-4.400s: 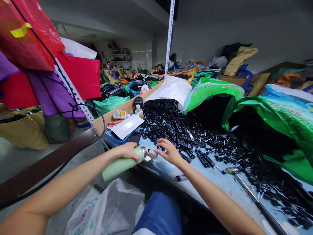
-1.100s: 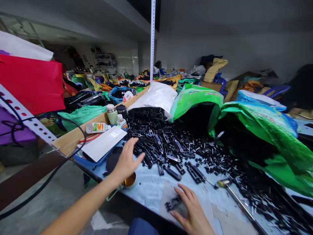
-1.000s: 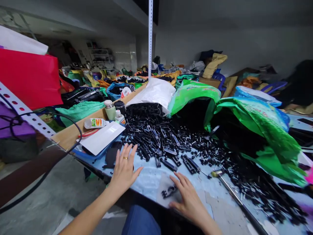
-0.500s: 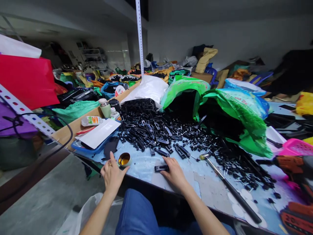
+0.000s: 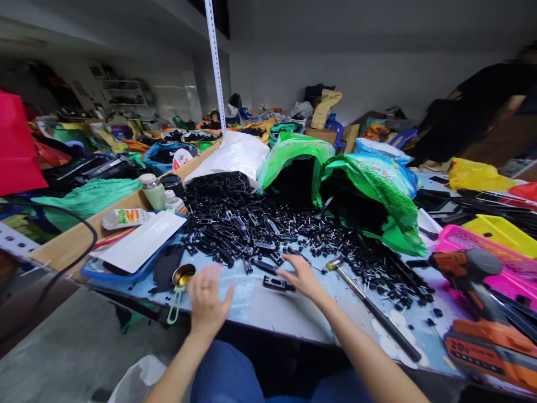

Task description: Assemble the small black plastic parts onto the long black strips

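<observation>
My left hand [image 5: 208,299], smeared by motion, hovers at the front edge of the table with its fingers spread and nothing in them. To its left stands a small metal cup [image 5: 181,278] with yellow liquid inside and a light green handle [image 5: 174,305] hanging over the edge. My right hand [image 5: 305,278] is open, thumb and fingers apart, just above and beside a black slotted plastic part [image 5: 277,284]. That part lies flat on the table; whether a finger touches it I cannot tell. Behind is a heap of similar black parts [image 5: 235,226].
A hammer [image 5: 373,308] lies right of my right hand, amid loose screws. Farther right are an orange cordless drill [image 5: 474,280] and a pink basket [image 5: 465,240]. Green bags [image 5: 373,190] stand behind the heap. A blue tray [image 5: 121,271] sits left. A person [image 5: 482,106] in dark clothing is far right.
The view has turned to the right. My left hand has moved right, away from the cup, uncovering its handle. My right hand has let go of the black part and opened.
</observation>
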Available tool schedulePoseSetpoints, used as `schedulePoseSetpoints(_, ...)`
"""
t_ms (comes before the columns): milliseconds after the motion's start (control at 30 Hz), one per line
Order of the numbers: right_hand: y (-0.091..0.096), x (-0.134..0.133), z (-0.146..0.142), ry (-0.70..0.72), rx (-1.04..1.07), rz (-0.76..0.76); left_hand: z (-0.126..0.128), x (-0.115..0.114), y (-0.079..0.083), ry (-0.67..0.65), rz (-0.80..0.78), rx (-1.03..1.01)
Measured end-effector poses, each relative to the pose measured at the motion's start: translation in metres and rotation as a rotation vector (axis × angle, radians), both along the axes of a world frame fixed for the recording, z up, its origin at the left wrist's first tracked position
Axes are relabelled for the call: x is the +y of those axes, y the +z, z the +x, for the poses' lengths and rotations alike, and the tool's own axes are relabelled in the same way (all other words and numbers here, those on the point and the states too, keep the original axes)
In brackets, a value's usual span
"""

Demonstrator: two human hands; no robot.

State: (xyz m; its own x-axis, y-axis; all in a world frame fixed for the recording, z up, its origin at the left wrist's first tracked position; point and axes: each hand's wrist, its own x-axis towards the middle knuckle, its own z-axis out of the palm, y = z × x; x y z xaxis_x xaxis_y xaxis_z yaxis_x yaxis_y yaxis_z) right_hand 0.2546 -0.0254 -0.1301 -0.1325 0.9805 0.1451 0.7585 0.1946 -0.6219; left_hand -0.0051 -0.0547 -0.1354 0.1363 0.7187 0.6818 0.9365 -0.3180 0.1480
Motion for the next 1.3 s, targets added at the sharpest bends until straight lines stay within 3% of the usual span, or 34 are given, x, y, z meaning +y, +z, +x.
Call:
schedulePoseSetpoints(100,0.015,0.042,0.006,-0.065,0.018,0.071,0.052,0.004,-0.005,-0.407,-0.235,0.12)
schedulePoseSetpoints(167,0.024,0.075,0.012,-0.128,0.0,0.075,0.081,0.007,-0.004,-0.504,-0.39,0.179)
schedulePoseSetpoints(300,0.036,0.137,0.031,-0.359,-0.051,0.066,0.105,0.006,-0.003,-0.392,-0.562,0.203)
schedulePoseSetpoints(467,0.04,0.191,0.046,-0.69,-0.059,0.008,0.096,-0.003,-0.022,-0.188,-0.559,0.042)
schedulePoseSetpoints(567,0.038,0.21,0.047,-0.722,-0.021,-0.059,0.087,-0.004,-0.032,-0.305,-0.54,-0.085)
schedulePoseSetpoints(667,0.039,0.213,0.055,-0.683,0.055,-0.145,0.082,-0.007,-0.03,-0.445,-0.493,-0.338)
schedulePoseSetpoints(767,0.042,0.193,0.067,-0.591,0.141,-0.146,0.078,-0.011,-0.019,-0.435,-0.453,-0.659)
schedulePoseSetpoints(833,0.041,0.16,0.074,-0.504,0.179,-0.101,0.076,-0.013,-0.012,-0.398,-0.5,-0.837)
schedulePoseSetpoints(1000,0.016,0.022,0.086,-0.234,0.16,-0.013,0.069,-0.013,0.001,-0.345,-0.732,-1.088)
schedulePoseSetpoints(1100,0.001,-0.056,0.101,0.178,-0.139,0.106,0.065,-0.012,0.004,-0.347,-0.862,-1.054)
schedulePoseSetpoints(1133,-0.002,-0.073,0.105,0.256,-0.262,0.128,0.065,-0.012,0.005,-0.355,-0.896,-1.034)
schedulePoseSetpoints(1167,-0.002,-0.085,0.108,0.249,-0.368,0.122,0.066,-0.012,0.007,-0.361,-0.923,-1.01)
schedulePoseSetpoints(1200,-0.002,-0.092,0.107,0.139,-0.437,0.081,0.068,-0.014,0.008,-0.366,-0.938,-0.982)
schedulePoseSetpoints(1300,0.004,-0.088,0.086,-0.404,-0.488,-0.194,0.077,-0.02,0.012,-0.399,-0.89,-0.882)
